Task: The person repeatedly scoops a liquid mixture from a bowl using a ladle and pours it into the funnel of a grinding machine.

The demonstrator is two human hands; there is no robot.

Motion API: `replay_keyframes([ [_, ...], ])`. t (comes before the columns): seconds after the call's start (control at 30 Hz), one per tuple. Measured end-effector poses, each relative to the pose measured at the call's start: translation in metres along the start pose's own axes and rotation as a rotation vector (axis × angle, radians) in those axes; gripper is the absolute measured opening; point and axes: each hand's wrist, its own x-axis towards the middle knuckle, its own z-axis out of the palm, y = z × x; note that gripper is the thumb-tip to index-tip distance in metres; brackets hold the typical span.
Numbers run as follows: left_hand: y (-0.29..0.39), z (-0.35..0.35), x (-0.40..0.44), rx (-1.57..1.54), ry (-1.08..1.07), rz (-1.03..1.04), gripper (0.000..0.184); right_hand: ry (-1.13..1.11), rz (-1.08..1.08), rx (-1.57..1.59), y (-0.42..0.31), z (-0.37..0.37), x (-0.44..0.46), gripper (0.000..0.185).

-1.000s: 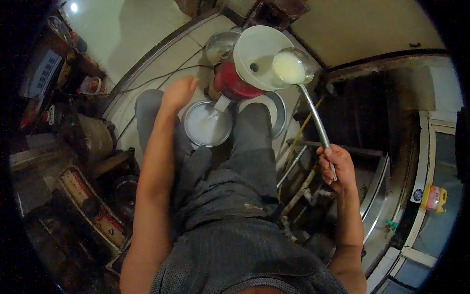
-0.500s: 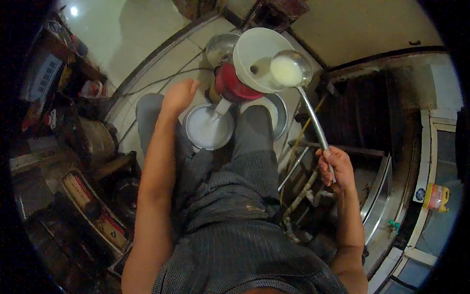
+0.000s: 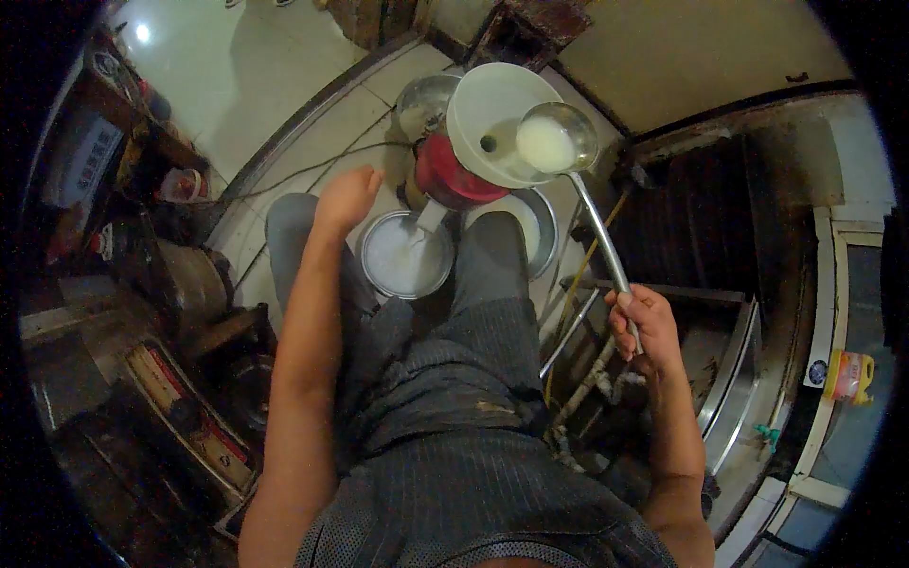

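Note:
My right hand point(image 3: 647, 324) is wrapped round the handle end of a long metal ladle point(image 3: 597, 227). Whitish liquid fills part of the ladle's bowl, which hangs over the right side of a wide white hopper point(image 3: 473, 104) with a dark hole in its bottom. Under the hopper is a red machine point(image 3: 445, 175); from its pale spout point(image 3: 430, 218), white stuff comes down into a metal pot point(image 3: 402, 260) between my legs. My left hand point(image 3: 347, 199) rests by my left knee, fingers curled in, with nothing visible in it.
A metal basin point(image 3: 542, 232) of whitish liquid stands behind my right knee. Another metal bowl point(image 3: 421, 99) sits left of the hopper. A dark cable point(image 3: 322, 159) crosses the tiles. Pipes point(image 3: 587, 379) and a metal frame stand at right, and a yellow bottle point(image 3: 849, 377) farther right.
The ladle's bowl has shifted slightly left and down in view, still over the hopper. The left hand stays by the knee. The view has shifted slightly.

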Motion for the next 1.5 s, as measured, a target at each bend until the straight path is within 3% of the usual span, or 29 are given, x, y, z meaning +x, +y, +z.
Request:
replay_keyframes([
  [0.83,-0.002,0.001,-0.001,0.037,0.001,0.037,0.042,0.023,-0.045,-0.017,0.004,0.005,0.006,0.024],
  [1.5,0.002,0.003,-0.007,0.029,-0.039,-0.048,0.041,0.063,-0.037,-0.086,0.014,0.003,0.017,0.018],
])
